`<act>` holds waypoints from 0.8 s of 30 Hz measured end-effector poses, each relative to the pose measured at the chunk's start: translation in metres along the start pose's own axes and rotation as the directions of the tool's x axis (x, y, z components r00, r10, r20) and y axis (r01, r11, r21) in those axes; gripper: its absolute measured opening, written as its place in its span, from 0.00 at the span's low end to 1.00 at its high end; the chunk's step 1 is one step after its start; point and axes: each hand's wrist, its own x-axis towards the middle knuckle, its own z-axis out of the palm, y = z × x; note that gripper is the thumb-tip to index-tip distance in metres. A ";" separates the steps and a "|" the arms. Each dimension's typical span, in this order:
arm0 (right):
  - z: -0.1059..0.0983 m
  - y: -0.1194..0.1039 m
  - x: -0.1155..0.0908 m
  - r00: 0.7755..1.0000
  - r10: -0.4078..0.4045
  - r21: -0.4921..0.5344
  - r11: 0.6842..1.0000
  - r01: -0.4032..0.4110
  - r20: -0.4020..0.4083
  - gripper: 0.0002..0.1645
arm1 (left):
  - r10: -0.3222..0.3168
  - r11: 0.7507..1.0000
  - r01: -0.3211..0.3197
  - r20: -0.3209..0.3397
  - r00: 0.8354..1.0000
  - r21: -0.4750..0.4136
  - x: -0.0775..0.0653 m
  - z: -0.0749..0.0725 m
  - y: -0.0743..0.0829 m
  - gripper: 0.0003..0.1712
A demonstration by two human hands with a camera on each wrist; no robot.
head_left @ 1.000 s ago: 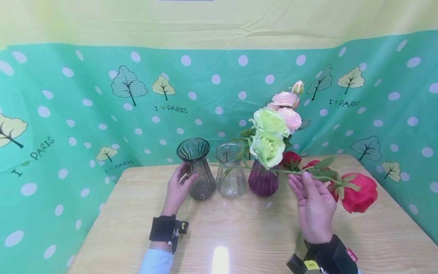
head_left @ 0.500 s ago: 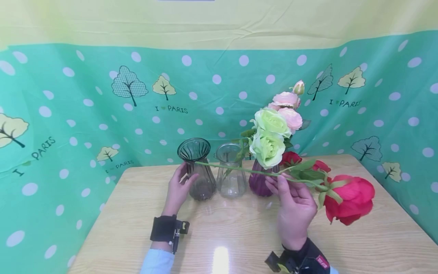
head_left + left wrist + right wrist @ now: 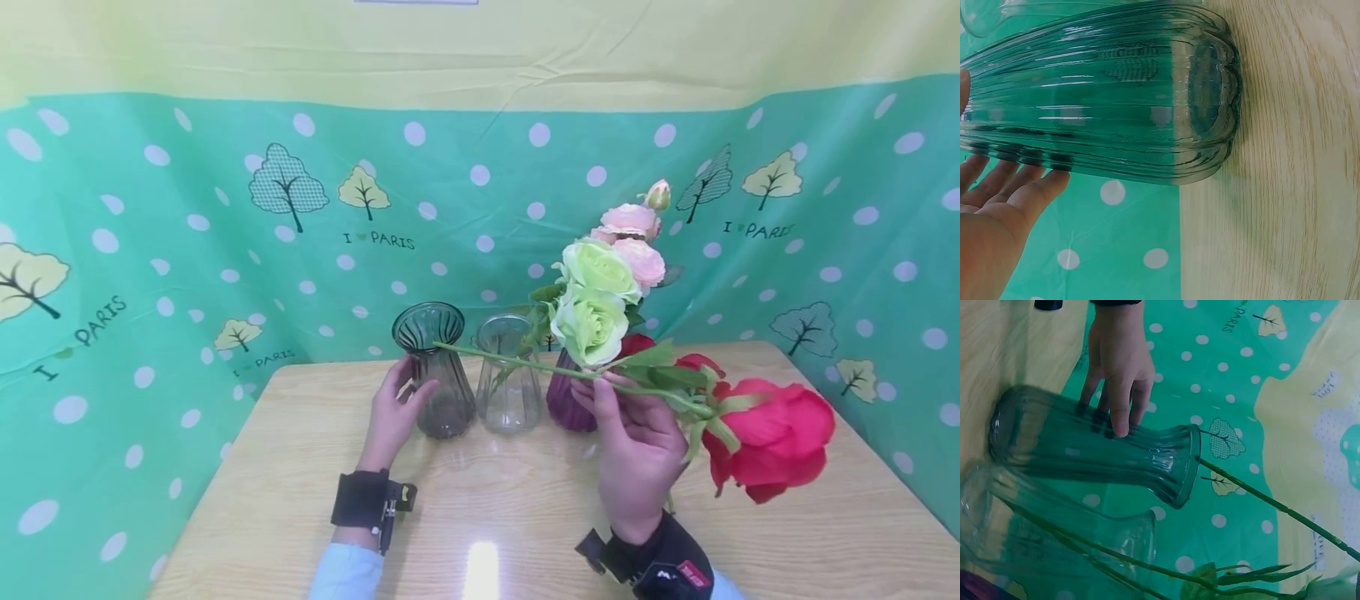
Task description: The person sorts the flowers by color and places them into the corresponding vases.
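Note:
My left hand [image 3: 393, 412] holds the side of a grey ribbed glass vase [image 3: 446, 404], standing upright at the left of a row; its fingers [image 3: 1041, 190] touch the glass in the left wrist view. With thumb and fingers, my right hand [image 3: 637, 458] pinches the green stem [image 3: 525, 362] of a red artificial rose [image 3: 780, 429]. The bloom hangs to the right, and the stem points left. In the right wrist view the bare stem [image 3: 1272, 503] ends at the grey vase's rim; whether the tip is inside is hard to tell.
Beside the grey vase stands a clear glass vase [image 3: 510, 404] with pale green roses [image 3: 592, 321]. A purple vase [image 3: 570, 400] is right of it, partly hidden. Pink flowers [image 3: 633, 258] rise behind. More red blooms [image 3: 697, 364] show at the right. A patterned cloth [image 3: 225, 250] hangs behind the table.
My right hand has moved left with the red rose, bringing the stem's end across to the grey vase's mouth. My left hand has stayed on the vase.

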 end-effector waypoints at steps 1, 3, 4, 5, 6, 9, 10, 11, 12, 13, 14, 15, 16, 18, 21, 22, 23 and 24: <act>0.002 0.000 0.000 1.000 -0.012 -0.006 1.000 0.012 0.024 0.12 | 0.002 1.000 -0.002 -0.001 1.000 0.000 0.000 0.000 0.000 0.44; 0.007 0.001 0.000 0.997 -0.027 -0.017 0.999 0.029 0.071 0.12 | 0.001 1.000 -0.001 -0.004 1.000 0.005 0.000 0.000 0.000 0.44; 0.009 0.003 0.001 0.995 -0.030 -0.027 0.999 0.033 0.092 0.13 | 0.000 1.000 0.000 -0.005 1.000 0.006 0.000 -0.001 0.000 0.44; 0.011 0.004 0.001 0.994 -0.026 -0.034 0.999 0.030 0.110 0.13 | -0.001 1.000 0.001 -0.005 1.000 0.008 0.000 -0.001 0.000 0.44; 0.013 0.005 0.002 0.991 -0.017 -0.043 0.999 0.023 0.129 0.14 | -0.001 1.000 0.001 -0.003 1.000 0.010 0.000 -0.001 0.000 0.44; 0.019 0.010 0.002 0.984 0.045 -0.083 0.996 -0.031 0.172 0.17 | -0.006 1.000 0.006 0.000 1.000 0.016 -0.001 -0.001 0.001 0.44; 0.020 0.011 0.002 0.981 0.067 -0.097 0.994 -0.050 0.182 0.18 | -0.006 1.000 0.006 0.000 1.000 0.019 -0.001 -0.001 0.001 0.44; 0.021 0.013 0.002 0.977 0.085 -0.103 0.992 -0.066 0.195 0.18 | -0.007 1.000 0.007 0.001 1.000 0.023 -0.002 -0.001 0.001 0.44; 0.023 0.014 0.002 0.973 0.097 -0.117 0.990 -0.074 0.207 0.18 | -0.008 1.000 0.008 0.000 1.000 0.026 -0.002 -0.001 0.001 0.44; 0.024 0.016 0.002 0.969 0.110 -0.127 0.988 -0.083 0.219 0.18 | -0.011 1.000 0.011 -0.002 1.000 0.030 -0.002 -0.001 0.001 0.45; 0.026 0.017 0.002 0.965 0.116 -0.125 0.988 -0.088 0.235 0.17 | -0.013 0.999 0.014 -0.003 1.000 0.033 -0.003 -0.001 0.002 0.45; 0.027 0.019 0.002 0.961 0.125 -0.132 0.987 -0.095 0.247 0.17 | -0.011 0.999 0.012 -0.004 1.000 0.035 -0.003 -0.001 0.002 0.45; 0.028 0.020 0.002 0.957 0.133 -0.140 0.985 -0.099 0.256 0.15 | -0.010 0.999 0.010 -0.002 1.000 0.035 -0.003 -0.001 0.002 0.45; 0.032 0.023 0.002 0.948 0.143 -0.142 0.984 -0.106 0.285 0.12 | -0.013 0.999 0.013 -0.003 1.000 0.034 -0.003 0.000 0.002 0.45; 0.038 0.025 0.004 0.940 0.140 -0.189 0.978 -0.083 0.310 0.09 | -0.011 0.999 0.011 -0.001 1.000 0.030 -0.003 0.000 0.002 0.45; 0.041 0.026 0.005 0.939 0.131 -0.209 0.976 -0.065 0.318 0.09 | -0.014 0.999 0.014 -0.002 1.000 0.030 -0.003 -0.001 0.002 0.45; 0.044 0.027 0.007 0.936 0.132 -0.227 0.972 -0.057 0.327 0.09 | -0.017 0.999 0.017 -0.004 1.000 0.029 -0.003 -0.001 0.002 0.45; 0.047 0.028 0.008 0.933 0.144 -0.246 0.967 -0.062 0.330 0.09 | -0.015 1.000 0.015 -0.002 1.000 0.027 -0.003 -0.001 0.002 0.45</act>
